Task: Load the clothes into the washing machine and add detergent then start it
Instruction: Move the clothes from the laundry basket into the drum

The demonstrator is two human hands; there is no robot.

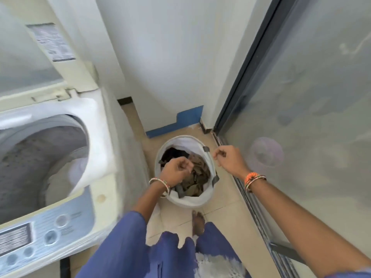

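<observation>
Head view, one round white fabric laundry basket [185,199] of dark and olive clothes [197,175], two hands above it, left hand [175,170] and right hand [230,158] curled, grip unclear, one open white top-load washing machine [94,121] left of basket.

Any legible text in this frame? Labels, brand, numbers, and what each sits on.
No text here can be quoted.
Sticker on the raised washing machine lid: printed lines, too blurred to read.
Control panel: small print around the buttons, too blurred to read.
Panel display: grey streaks only, no digits made out.
Laundry basket, glass door: no text visible.
</observation>
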